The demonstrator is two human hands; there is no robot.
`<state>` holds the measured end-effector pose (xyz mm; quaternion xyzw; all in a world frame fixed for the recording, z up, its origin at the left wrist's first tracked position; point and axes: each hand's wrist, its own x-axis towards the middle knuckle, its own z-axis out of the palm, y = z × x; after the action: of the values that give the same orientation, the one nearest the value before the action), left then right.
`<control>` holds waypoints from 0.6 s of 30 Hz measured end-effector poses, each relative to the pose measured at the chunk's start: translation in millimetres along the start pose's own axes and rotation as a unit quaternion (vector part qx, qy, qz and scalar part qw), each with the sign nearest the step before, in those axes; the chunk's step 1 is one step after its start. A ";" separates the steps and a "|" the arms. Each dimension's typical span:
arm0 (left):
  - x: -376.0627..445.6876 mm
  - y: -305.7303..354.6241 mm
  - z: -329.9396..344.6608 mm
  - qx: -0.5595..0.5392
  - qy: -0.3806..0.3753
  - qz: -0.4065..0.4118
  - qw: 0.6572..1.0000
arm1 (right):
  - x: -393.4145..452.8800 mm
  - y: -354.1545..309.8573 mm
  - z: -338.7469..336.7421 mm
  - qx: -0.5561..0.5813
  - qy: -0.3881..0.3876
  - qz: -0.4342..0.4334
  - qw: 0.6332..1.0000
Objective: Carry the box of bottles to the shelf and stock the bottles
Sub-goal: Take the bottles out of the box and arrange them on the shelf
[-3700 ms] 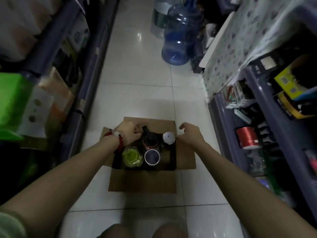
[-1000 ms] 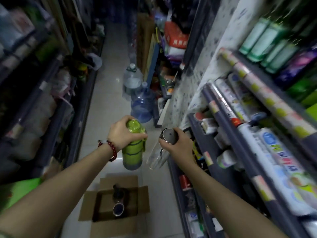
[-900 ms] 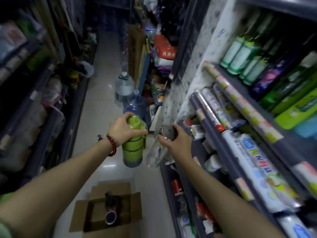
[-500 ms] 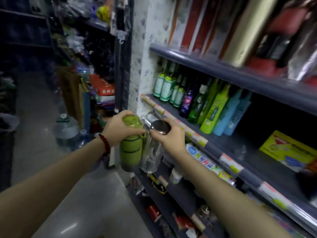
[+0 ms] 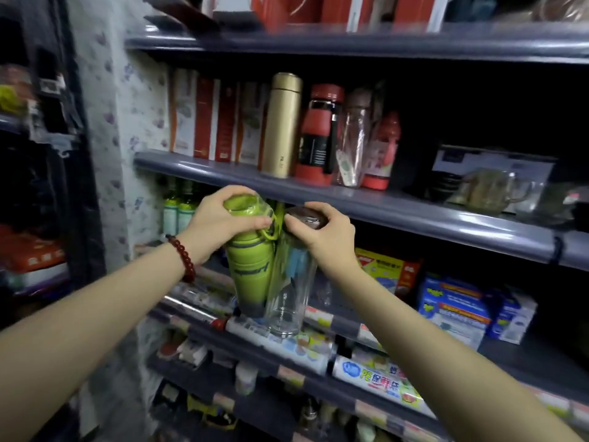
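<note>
Shelf (image 5: pixel 366 204) at 12 o'clock awaited stock: left hand (image 5: pixel 216 220) gripped green bottle (image 5: pixel 251 266), right hand (image 5: pixel 322 232) clear bottle (image 5: pixel 291 295), neither placed.

Chinese characters reading 佗保鲜袋, partly blurred, stand on a roll pack (image 5: pixel 379 379) on a lower shelf. The green bottle (image 5: pixel 251 266) bears an unreadable logo.

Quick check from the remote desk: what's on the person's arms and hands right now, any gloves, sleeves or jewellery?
No gloves or sleeves in view: both forearms are bare. The left hand has a dark red round-bead bracelet at its wrist. The right hand and wrist carry nothing.
</note>
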<state>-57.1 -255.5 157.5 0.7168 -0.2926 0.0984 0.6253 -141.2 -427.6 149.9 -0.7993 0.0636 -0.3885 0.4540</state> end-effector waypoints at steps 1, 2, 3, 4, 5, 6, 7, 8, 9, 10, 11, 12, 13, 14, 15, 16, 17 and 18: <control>5.2 11.9 7.2 -0.012 -0.010 0.011 1.000 | 4.0 -3.5 -12.6 -0.003 0.016 -0.002 1.000; 10.0 23.7 13.8 -0.024 -0.021 0.023 0.999 | 7.3 -7.6 -24.8 -0.005 0.030 -0.003 1.000; 14.4 35.3 20.2 -0.031 -0.030 0.033 0.999 | 10.6 -11.8 -36.3 -0.004 0.042 -0.007 0.999; 18.3 47.4 26.5 -0.034 -0.037 0.046 0.998 | 13.1 -17.1 -47.9 -0.002 0.054 -0.013 0.998; 21.7 59.5 32.5 -0.037 -0.041 0.060 0.997 | 17.1 -21.3 -58.5 0.001 0.067 -0.020 0.998; 24.6 70.9 38.0 -0.043 -0.042 0.075 0.995 | 19.9 -27.0 -69.4 0.003 0.080 -0.029 0.996; 26.9 82.3 42.9 -0.049 -0.041 0.090 0.994 | 23.9 -32.2 -79.4 0.006 0.095 -0.037 0.995; 29.7 93.3 47.5 -0.059 -0.037 0.105 0.992 | 27.7 -38.0 -89.2 0.009 0.109 -0.045 0.993; 32.7 104.2 51.7 -0.068 -0.032 0.121 0.990 | 32.4 -43.4 -98.7 0.015 0.126 -0.051 0.991; 35.6 115.2 55.8 -0.080 -0.026 0.135 0.987 | 36.6 -48.6 -107.6 0.021 0.142 -0.056 0.988; 38.9 124.9 59.5 -0.091 -0.019 0.148 0.985 | 41.9 -53.5 -116.4 0.027 0.156 -0.062 0.985; 42.1 134.1 63.1 -0.103 -0.010 0.162 0.981 | 45.3 -60.2 -125.3 0.029 0.171 -0.069 0.982; 45.1 142.8 65.8 -0.113 -0.002 0.178 0.978 | 49.1 -66.0 -133.8 0.034 0.187 -0.077 0.979; 47.8 150.6 68.6 -0.122 0.004 0.193 0.974 | 52.1 -72.5 -142.2 0.044 0.201 -0.083 0.975; 50.4 157.6 71.3 -0.129 0.009 0.208 0.969 | 55.5 -77.9 -150.2 0.052 0.211 -0.089 0.972; 53.0 163.9 73.9 -0.134 0.015 0.220 0.966 | 57.2 -83.9 -157.8 0.053 0.221 -0.093 0.969; 55.1 170.4 76.3 -0.139 0.020 0.230 0.963 | 59.3 -88.2 -164.9 0.055 0.229 -0.099 0.967; 57.3 176.5 78.7 -0.146 0.026 0.238 0.960 | 61.0 -92.2 -171.6 0.060 0.236 -0.108 0.964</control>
<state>-124.1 -355.8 319.0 0.5244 -0.4496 0.2189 0.6892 -238.8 -518.0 304.9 -0.6583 0.0586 -0.6162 0.4284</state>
